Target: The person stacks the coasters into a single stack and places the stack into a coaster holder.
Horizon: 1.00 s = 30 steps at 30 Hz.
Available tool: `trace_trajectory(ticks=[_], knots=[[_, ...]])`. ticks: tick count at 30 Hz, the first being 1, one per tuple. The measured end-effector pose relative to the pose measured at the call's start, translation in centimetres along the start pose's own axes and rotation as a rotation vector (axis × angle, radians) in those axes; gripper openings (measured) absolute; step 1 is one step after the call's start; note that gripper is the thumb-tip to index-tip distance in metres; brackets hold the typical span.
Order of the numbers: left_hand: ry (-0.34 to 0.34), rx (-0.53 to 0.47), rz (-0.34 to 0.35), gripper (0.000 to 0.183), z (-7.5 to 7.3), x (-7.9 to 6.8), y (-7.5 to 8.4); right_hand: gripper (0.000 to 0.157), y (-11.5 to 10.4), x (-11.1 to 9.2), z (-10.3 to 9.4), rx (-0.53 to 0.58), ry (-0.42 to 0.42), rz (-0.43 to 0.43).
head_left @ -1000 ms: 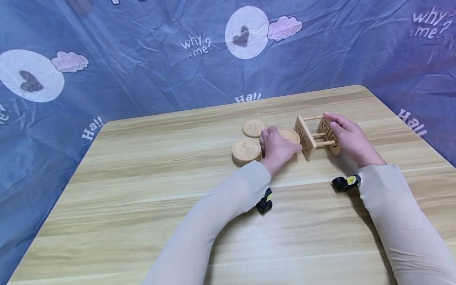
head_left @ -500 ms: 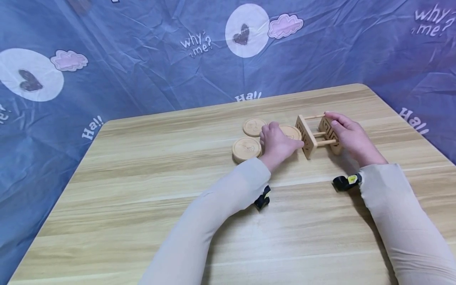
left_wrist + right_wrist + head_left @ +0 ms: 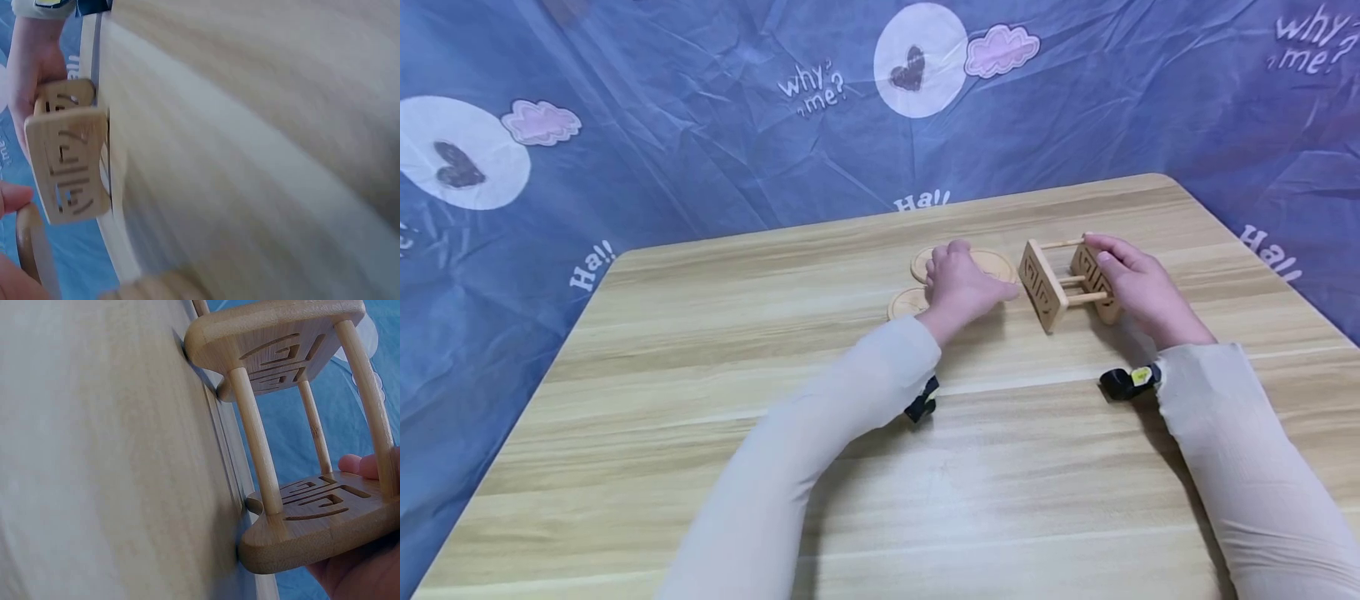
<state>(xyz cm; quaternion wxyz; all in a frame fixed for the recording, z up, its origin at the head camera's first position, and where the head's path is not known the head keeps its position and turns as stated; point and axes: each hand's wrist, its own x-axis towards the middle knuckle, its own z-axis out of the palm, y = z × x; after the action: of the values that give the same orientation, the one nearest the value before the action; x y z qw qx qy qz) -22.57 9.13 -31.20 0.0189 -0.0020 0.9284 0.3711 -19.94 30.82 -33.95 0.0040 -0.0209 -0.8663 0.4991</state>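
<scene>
My left hand (image 3: 962, 287) pinches a round wooden coaster (image 3: 996, 265) between thumb and fingers. In the left wrist view that coaster (image 3: 28, 240) shows edge-on, lifted off the table. Below the hand, partly covered by it, is a stack of coasters (image 3: 906, 303); behind it lies another coaster (image 3: 919, 265). My right hand (image 3: 1138, 287) grips the right end panel of a wooden coaster rack (image 3: 1041, 287). In the right wrist view the rack (image 3: 253, 437) has cut-out panels joined by round rods, and my fingers (image 3: 353, 464) curl round one panel.
The wood-grain table (image 3: 700, 375) extends left and toward me. A blue printed cloth (image 3: 722, 150) hangs behind its far edge. Each wrist wears a black camera mount, such as the right mount (image 3: 1127, 383).
My left hand has moved left and slightly away from me with the coaster, apart from the rack and over the stack. The right hand and rack have stayed in place.
</scene>
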Motion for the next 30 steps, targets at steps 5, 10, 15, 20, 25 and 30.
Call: trace_trajectory(ticks=[5, 10, 15, 20, 25, 30], knots=[[-0.040, -0.076, 0.049, 0.087, -2.0, 0.8, -0.9, 0.056, -0.1, 0.0, -0.1, 0.010, 0.014, -0.009], [-0.102, -0.100, 0.110, 0.082, -3.8, 1.5, -2.1, 0.055, -0.3, -0.2, -0.2, 0.005, 0.018, 0.000], [-0.169, -0.069, 0.166, 0.080, -5.1, 2.2, -3.8, 0.056, -0.3, -0.2, -0.3, 0.007, 0.014, 0.014], [-0.227, -0.047, 0.230, 0.083, -5.8, 2.6, -5.7, 0.055, -0.3, -0.1, -0.1, 0.015, 0.001, 0.013], [-0.290, -0.020, 0.284, 0.088, -6.6, 2.9, -7.2, 0.055, -0.1, 0.0, 0.0, 0.024, -0.007, 0.009], [-0.345, 0.007, 0.335, 0.090, -7.4, 3.1, -8.2, 0.054, 0.0, 0.1, 0.0, 0.027, -0.007, 0.016]])
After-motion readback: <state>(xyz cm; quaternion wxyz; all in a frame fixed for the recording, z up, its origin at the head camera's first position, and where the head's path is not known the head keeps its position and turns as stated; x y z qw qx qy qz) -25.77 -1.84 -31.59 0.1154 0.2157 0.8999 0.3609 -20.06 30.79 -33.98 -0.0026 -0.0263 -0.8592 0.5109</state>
